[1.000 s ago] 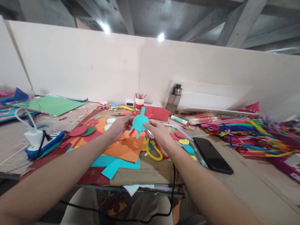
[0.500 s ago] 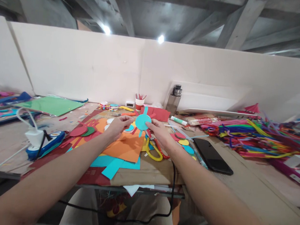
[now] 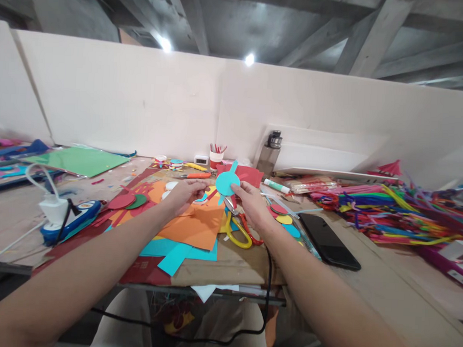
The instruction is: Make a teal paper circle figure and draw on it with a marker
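Note:
Between the thumb and fingers of my right hand (image 3: 252,205) is a light-blue paper disc (image 3: 227,184). Narrow blue strips stick out from its top and bottom, the upper one leaning right. To its left, my left hand (image 3: 189,194) is closed in a pinch, its fingertips apart from the disc. Whether anything small is in that pinch is hidden. Beneath my left hand lie orange paper sheets (image 3: 193,230) and pale round pieces. Scissors with yellow handles (image 3: 239,240) lie just below my right hand, beside a red-handled tool (image 3: 254,235).
Right of my hands are coloured paper discs (image 3: 283,220), a glue stick (image 3: 277,186), a black phone (image 3: 329,241) and piled pipe cleaners (image 3: 398,211). A bottle (image 3: 269,157) and a cup of red sticks (image 3: 216,159) stand behind. A power strip (image 3: 72,222) sits left.
My right hand has shifted slightly right with the blue disc, which has turned so its upper strip leans right. The left hand has stayed nearly in place, now farther from the disc.

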The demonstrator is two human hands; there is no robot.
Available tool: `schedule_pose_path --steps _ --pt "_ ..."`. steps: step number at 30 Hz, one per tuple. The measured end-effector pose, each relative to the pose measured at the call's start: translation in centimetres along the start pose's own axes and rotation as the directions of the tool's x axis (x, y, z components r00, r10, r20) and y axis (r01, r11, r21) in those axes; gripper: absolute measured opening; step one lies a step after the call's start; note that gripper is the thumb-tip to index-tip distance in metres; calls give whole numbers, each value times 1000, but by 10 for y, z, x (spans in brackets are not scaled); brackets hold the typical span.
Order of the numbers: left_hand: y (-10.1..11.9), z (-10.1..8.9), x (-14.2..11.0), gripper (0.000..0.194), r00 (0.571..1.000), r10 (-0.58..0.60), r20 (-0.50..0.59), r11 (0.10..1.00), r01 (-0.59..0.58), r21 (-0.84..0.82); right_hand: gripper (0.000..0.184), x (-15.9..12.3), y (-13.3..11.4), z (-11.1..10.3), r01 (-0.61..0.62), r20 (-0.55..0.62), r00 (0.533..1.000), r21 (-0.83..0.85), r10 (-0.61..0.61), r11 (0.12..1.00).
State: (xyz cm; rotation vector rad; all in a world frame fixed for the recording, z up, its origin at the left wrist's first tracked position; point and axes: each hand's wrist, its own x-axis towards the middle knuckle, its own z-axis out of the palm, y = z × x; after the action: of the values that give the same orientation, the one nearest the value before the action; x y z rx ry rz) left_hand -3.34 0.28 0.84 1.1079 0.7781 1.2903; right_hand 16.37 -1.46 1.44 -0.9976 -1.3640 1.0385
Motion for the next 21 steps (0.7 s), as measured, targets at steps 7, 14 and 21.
schedule_pose_path --steps 7,14,21 --pt "0 -2 -1 11 1000 14 12 1000 -14 9 32 -3 -3 1 6 9 1000 -21 -5 1000" --pt "-2 -3 -2 36 994 40 98 995 -49 89 31 -4 -4 1 -4 5 1000 -27 4 1000" --pt "-8 -7 3 47 999 46 -3 996 -45 80 36 -3 -3 1 -5 28 1000 -17 6 1000"
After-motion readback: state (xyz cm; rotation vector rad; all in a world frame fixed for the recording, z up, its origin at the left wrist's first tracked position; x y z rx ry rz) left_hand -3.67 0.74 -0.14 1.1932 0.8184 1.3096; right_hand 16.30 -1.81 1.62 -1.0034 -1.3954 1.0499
